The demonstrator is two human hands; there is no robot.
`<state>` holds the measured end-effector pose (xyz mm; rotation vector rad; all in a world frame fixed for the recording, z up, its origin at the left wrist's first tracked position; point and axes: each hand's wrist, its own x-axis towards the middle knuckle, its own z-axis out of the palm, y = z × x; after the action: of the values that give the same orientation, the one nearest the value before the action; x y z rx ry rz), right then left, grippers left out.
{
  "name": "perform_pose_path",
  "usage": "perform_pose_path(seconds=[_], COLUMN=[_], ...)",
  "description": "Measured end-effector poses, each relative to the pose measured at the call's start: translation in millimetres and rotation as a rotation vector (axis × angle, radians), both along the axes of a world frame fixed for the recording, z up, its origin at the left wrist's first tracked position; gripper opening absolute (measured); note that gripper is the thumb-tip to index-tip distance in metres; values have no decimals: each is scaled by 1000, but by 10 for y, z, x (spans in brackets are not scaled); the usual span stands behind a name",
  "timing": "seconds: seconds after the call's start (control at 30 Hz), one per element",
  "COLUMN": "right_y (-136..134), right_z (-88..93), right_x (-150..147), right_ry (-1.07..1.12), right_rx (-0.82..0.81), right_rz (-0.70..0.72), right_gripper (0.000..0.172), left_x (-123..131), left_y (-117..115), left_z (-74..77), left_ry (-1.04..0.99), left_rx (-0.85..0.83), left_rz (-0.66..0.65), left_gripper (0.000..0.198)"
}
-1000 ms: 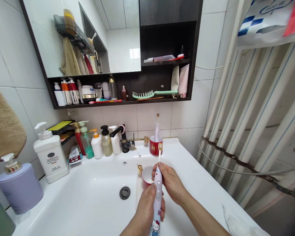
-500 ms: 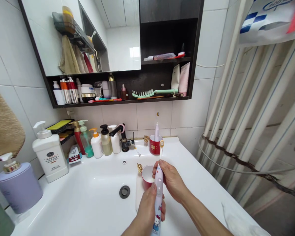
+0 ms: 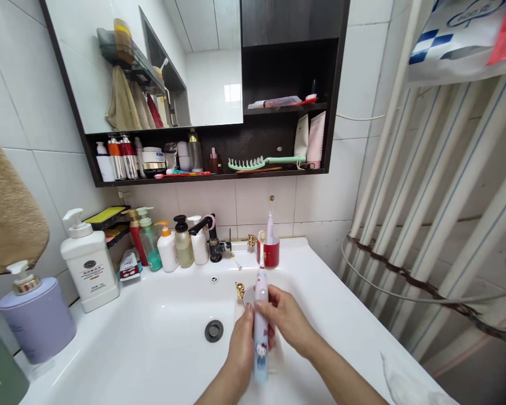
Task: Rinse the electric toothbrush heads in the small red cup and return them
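Note:
A pink-to-blue electric toothbrush (image 3: 261, 332) with a cartoon print stands nearly upright over the sink, its brush head at the top. My left hand (image 3: 241, 340) is closed round the handle from the left. From the right, my right hand (image 3: 290, 320) grips the handle too, its thumb across the front near the button. Partly hidden behind the hands is a cup (image 3: 248, 295) with a gold handle. Farther back, on the sink ledge, a red cup (image 3: 272, 254) holds a second pale toothbrush (image 3: 270, 228).
The white sink (image 3: 164, 332) has a dark drain (image 3: 213, 331). A black faucet (image 3: 214, 242) and several pump bottles (image 3: 167, 250) line the back and left. Above hangs a mirror cabinet (image 3: 287, 135) with toiletries. Pipes (image 3: 430, 191) stand at the right.
The toothbrush has shifted slightly left and lifted so more of its lower handle shows. My right hand has slid down from the neck to the button area.

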<state>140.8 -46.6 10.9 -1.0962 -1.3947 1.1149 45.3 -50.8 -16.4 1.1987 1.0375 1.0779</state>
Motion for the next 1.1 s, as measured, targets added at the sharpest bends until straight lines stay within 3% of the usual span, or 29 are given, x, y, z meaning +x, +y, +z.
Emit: perform_pose_path(seconds=[0.13,0.2,0.3,0.4,0.53,0.7,0.8,0.9,1.0,1.1], right_y=[110,183,293,380,447,421,362,361,486,705], right_z=[112,93,-46,-204,-305,-347,-274,-51,241,443], right_x=[165,181,93,-16,-46,32,154,400,741,1059], right_ry=[144,160,22,-191,-376,-357,-369,-456,-589,-620], right_rx=[204,244,215,215,258,190,158,207,226,212], right_rz=[-396,-472,-424,-388,-398,-352,-309,-377,-510,-550], right_gripper=[23,28,24,19,16,20,23,24,23,21], left_x=[-119,-154,-148,-117,-107,-112,-25,203,540,880], left_y=[101,137,166,181,187,165,162,239,427,669], left_z=[-59,-115,-213,-269,-278,-283,-174,63,314,456], left_ry=[143,198,448,643,607,546,537,529,522,540], left_rx=[249,319,447,469,470,478,576,695,774,810], left_rz=[100,135,99,46,33,24,-27,-97,-149,-175], left_gripper=[25,20,27,27,19,16,18,20,21,22])
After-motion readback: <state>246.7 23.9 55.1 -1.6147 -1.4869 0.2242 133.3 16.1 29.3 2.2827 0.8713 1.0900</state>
